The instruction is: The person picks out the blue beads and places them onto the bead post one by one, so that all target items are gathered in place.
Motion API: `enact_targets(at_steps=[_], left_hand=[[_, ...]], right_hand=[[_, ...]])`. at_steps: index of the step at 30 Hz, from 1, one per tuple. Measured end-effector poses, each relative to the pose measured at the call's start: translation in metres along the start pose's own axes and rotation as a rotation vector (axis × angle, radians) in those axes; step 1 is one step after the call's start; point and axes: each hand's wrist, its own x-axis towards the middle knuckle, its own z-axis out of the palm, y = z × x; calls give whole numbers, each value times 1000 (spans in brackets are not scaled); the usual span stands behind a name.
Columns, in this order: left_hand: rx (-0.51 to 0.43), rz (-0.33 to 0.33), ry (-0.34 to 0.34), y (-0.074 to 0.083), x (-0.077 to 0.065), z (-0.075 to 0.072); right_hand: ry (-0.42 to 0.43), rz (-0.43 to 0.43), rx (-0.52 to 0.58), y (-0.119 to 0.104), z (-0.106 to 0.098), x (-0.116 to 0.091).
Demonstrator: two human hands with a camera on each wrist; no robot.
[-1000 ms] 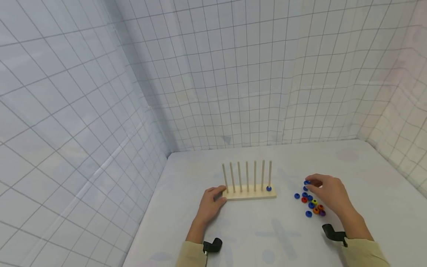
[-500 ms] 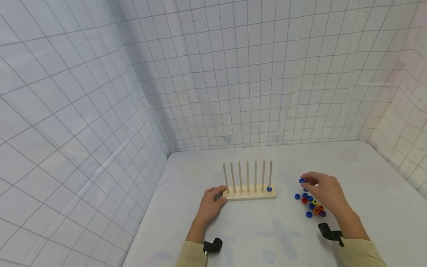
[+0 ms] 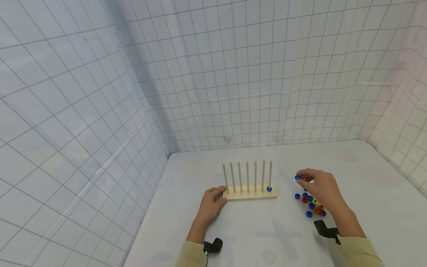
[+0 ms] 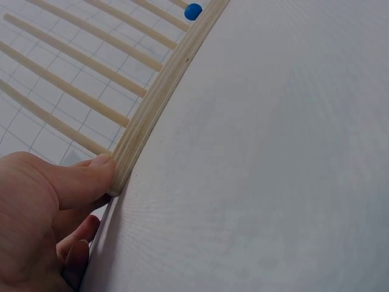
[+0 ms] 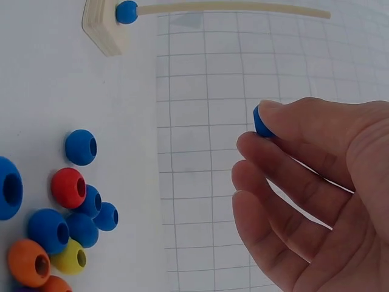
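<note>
A wooden pegboard (image 3: 250, 193) with several upright pegs stands on the table. One blue bead (image 3: 269, 189) sits at the foot of its rightmost peg. My left hand (image 3: 211, 204) grips the board's left end; in the left wrist view the thumb (image 4: 91, 179) lies on the base beside the end peg. Above the table, right of the board, my right hand (image 3: 320, 185) pinches another blue bead (image 5: 262, 123) between thumb and forefinger. Below that hand lie loose beads, among them a red bead (image 5: 68, 188), a yellow bead (image 5: 70, 257) and an orange bead (image 5: 28, 263).
The white table (image 3: 240, 233) runs back to grid-patterned curtains (image 3: 233, 92) on the far side and at both sides. Several more blue beads (image 3: 309, 214) and a purple bead (image 3: 323, 213) belong to the loose group right of the board.
My right hand has lifted the pinched blue bead up and left, away from the loose beads toward the board. The left hand and the board have stayed in place.
</note>
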Motion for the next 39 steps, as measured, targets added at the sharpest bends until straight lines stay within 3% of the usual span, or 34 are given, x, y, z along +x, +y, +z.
enact_targets(at_steps=[21,39], left_hand=[[5,29,0,-3,1,0],[9,-9,-3,0,1,0]], right_hand=[[86,-45,22,-23,-4,9],[118,-92,50,-42,-1,18]])
